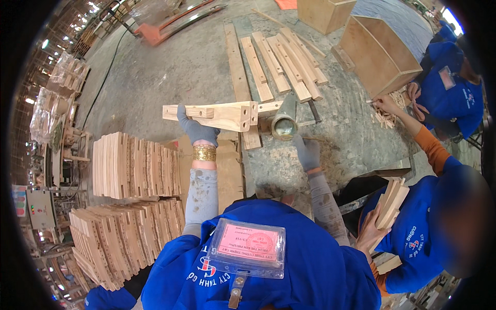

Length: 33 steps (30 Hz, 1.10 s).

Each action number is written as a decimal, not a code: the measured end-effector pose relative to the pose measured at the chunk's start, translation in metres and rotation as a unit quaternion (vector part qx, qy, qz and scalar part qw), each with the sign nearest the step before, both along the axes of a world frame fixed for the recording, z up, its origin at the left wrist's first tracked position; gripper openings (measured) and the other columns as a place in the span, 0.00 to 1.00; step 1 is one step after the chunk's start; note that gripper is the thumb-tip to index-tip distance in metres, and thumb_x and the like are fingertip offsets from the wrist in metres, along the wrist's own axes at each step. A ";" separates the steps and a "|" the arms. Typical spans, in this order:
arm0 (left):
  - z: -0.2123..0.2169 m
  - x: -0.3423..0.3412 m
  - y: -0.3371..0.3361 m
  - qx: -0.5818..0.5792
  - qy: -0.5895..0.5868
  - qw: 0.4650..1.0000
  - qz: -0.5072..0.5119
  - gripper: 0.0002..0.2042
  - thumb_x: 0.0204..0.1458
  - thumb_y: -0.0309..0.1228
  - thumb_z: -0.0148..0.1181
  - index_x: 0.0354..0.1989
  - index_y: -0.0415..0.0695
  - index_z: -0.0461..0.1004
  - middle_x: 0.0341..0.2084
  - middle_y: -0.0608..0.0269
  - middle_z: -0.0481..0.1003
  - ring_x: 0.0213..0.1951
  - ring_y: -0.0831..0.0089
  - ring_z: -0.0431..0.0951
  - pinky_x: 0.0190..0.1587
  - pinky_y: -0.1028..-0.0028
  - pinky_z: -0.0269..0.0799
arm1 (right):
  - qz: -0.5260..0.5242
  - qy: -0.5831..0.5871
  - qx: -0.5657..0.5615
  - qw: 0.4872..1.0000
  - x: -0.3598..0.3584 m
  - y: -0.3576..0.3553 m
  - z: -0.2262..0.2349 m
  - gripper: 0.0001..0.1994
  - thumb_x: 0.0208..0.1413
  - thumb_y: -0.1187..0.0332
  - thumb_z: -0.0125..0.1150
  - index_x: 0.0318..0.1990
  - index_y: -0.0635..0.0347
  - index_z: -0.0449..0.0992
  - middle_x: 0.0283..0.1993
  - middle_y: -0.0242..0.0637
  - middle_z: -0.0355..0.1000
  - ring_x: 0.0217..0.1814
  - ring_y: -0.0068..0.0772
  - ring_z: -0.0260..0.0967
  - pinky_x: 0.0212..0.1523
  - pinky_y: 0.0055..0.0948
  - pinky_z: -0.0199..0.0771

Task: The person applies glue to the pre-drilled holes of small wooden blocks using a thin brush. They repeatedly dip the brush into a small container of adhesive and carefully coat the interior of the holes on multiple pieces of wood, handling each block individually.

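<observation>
My left hand [195, 129], in a grey glove, is closed around a pale wooden piece [223, 114] with a smaller block along its face and round holes at its right end. A second wooden piece shows just behind that end. My right hand [309, 154], also gloved, is at the lower right of a greenish tube-shaped container [284, 127], its fingers bent together. Whatever they may hold is hidden. The container's round mouth faces me, and a pale, shiny content shows inside. A dark-handled tool [314, 111] lies to its right.
Several wooden pieces with attached blocks [281, 62] lie in a row on the worn grey table [336, 124]. Stacks of wooden parts [137, 165] stand at my left. Open wooden boxes [380, 54] sit at the far right. Two co-workers [449, 88] handle wood at my right.
</observation>
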<state>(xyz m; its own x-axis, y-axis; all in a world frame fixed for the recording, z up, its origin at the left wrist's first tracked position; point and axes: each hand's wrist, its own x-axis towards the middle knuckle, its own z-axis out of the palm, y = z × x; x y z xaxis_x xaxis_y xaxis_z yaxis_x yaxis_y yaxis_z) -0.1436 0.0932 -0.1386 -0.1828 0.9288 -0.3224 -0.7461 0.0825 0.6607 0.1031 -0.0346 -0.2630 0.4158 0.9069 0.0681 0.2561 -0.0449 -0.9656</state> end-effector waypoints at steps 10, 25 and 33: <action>-0.003 0.005 0.001 -0.023 -0.029 0.999 -0.012 0.32 0.39 0.58 0.54 0.49 0.49 0.61 0.42 0.59 0.64 0.43 0.60 0.67 0.44 0.57 0.66 | -0.061 0.259 0.023 0.964 -0.006 -0.015 -0.007 0.11 0.52 0.69 0.56 0.38 0.69 0.73 0.34 0.39 0.73 0.32 0.29 0.71 0.33 0.24 0.70; -0.013 0.005 0.007 -0.044 -0.027 0.998 -0.022 0.36 0.38 0.59 0.55 0.53 0.48 0.58 0.46 0.56 0.64 0.46 0.56 0.66 0.47 0.52 0.64 | -0.021 -0.002 0.052 0.998 -0.022 -0.029 -0.003 0.07 0.52 0.70 0.54 0.34 0.65 0.75 0.30 0.31 0.70 0.32 0.22 0.65 0.35 0.23 0.66; -0.023 0.004 0.013 -0.042 -0.020 0.999 -0.015 0.37 0.39 0.59 0.54 0.55 0.48 0.57 0.49 0.54 0.62 0.48 0.54 0.65 0.49 0.50 0.63 | -0.014 0.326 0.038 0.945 -0.024 -0.033 -0.004 0.12 0.54 0.70 0.52 0.42 0.67 0.72 0.38 0.35 0.71 0.37 0.25 0.68 0.39 0.23 0.68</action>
<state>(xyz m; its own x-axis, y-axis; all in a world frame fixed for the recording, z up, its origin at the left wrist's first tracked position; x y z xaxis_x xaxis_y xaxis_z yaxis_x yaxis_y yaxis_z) -0.1393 0.1063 -0.1615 -0.1410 0.9026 -0.4066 -0.7682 0.1593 0.6201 0.0791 -0.0681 -0.2665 0.4156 0.8977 -0.1466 -0.3944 0.0326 -0.9184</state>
